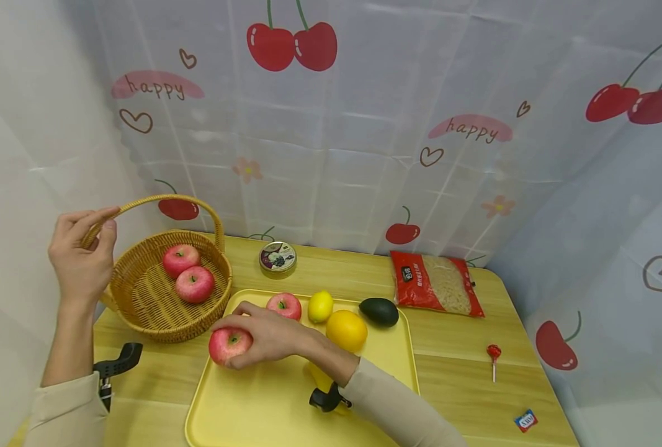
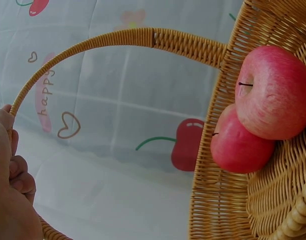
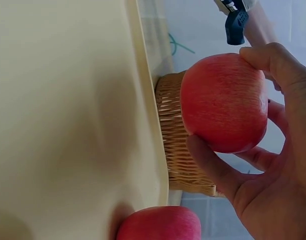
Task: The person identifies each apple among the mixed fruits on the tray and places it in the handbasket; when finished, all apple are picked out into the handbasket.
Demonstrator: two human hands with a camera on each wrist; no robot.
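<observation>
My left hand (image 1: 83,248) grips the handle (image 2: 93,44) of a wicker basket (image 1: 165,326) at the left of the table. Two red apples (image 1: 195,284) lie inside the basket, touching each other. With the fingers and thumb of my right hand (image 1: 272,335) I hold another red apple (image 3: 224,102), above the left edge of a yellow tray (image 1: 241,410), close to the basket. One more apple (image 1: 284,305) sits on the tray just behind this hand. In the right wrist view the basket wall (image 3: 175,145) shows behind the held apple.
On the tray are a lemon (image 1: 321,307), an orange (image 1: 346,331) and an avocado (image 1: 379,311); something yellow is partly hidden under my right forearm. A round tin (image 1: 278,257) stands behind. Rightward lie a red food bag (image 1: 435,283), a lollipop (image 1: 494,354) and a small packet (image 1: 526,421).
</observation>
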